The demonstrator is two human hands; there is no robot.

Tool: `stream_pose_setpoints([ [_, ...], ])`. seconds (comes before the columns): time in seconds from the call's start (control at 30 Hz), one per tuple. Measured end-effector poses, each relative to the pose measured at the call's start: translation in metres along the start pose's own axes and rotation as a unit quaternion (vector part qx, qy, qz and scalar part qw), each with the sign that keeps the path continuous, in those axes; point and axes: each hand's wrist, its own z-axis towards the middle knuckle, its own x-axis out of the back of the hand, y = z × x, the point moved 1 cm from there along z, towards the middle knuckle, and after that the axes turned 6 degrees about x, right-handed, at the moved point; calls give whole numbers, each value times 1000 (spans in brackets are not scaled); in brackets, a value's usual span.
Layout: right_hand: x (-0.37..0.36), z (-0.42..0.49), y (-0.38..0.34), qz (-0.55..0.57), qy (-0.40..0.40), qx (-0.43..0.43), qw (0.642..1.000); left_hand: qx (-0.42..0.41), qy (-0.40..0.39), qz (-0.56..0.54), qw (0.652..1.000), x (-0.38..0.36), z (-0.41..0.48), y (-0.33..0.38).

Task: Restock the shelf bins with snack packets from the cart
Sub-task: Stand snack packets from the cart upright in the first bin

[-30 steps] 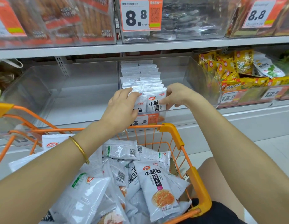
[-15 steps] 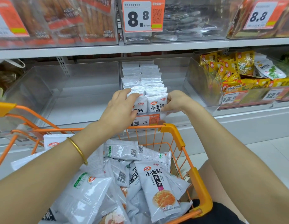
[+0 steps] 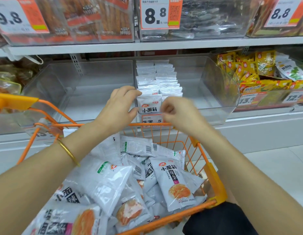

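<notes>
Many yellow pkts (image 3: pixel 245 68) rt of clear bin (image 3: pixel 213 85)

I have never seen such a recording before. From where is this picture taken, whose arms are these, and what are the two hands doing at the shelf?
There is no machine here. A person works with bare hands, and one camera worn on the head looks forward and down, so both arms belong to the wearer. Below is an orange cart full of white snack packets. Ahead, a clear bin on the shelf holds two rows of the same packets standing upright. The left hand touches the front packet of the left row. The right hand is curled beside it but blurred, so I cannot tell whether it holds anything.
</notes>
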Motion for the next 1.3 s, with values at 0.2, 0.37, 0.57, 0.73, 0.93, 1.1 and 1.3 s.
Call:
stream_pose_setpoints([
  [0.2, -43, -32, -56, 202, -212, 36, 956, 12, -11, 5, 1000, 13, -5, -3],
  [0.37, -47, -43, -73, 182, -281, 35, 942, 13, -52, 18, 998, 17, -6, 6],
  [0.57, -19, -39, -55, 364, -226, -83, 900, -3, -139, -55, 989, 29, -17, 17],
  [0.73, 19, -26, -23, 538, -101, -233, 804, 40, -256, -225, 939, 42, -22, 26],
  [0.93, 38, -12, 1, 625, -58, -288, 723, 9, -191, -176, 966, 15, 1, 49],
  [1.1, 46, -4, 22, 463, -13, -251, 850, 103, -226, -351, 903, 7, 12, 64],
  [1.3, 39, 6, 25, 437, 54, -191, 877, 117, -253, -374, 884, -8, 25, 78],
])
